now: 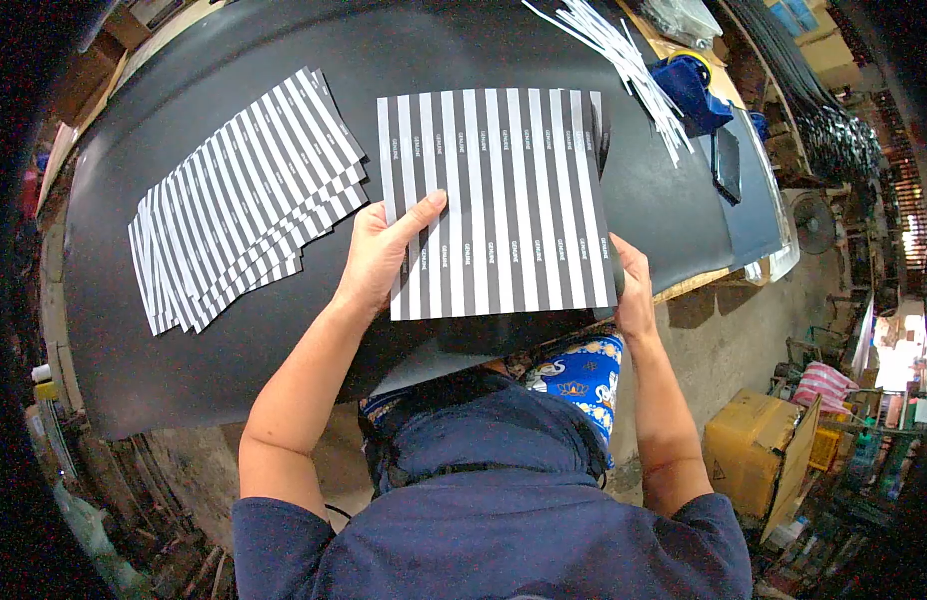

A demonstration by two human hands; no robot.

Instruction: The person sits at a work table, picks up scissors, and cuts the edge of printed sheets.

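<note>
Between my hands is a black-and-white striped sheet [499, 200] printed with the word "GENUINE" in rows; a dark layer shows behind its right edge. My left hand [384, 245] grips its left side, thumb lying on the front and fingers behind. At the lower right edge, my right hand [632, 290] is closed around the sheet's side, its fingertips mostly hidden behind it. To the left, a fanned pile of similar striped sheets [249, 195] lies on the black table surface [304, 60].
Thin white strips [624, 70] lie at the table's upper right. Beside them are a blue tape dispenser [689, 90] and a dark phone-like object [727, 165]. A cardboard box [749, 450] stands on the floor at right, with a fan [814, 220] farther back.
</note>
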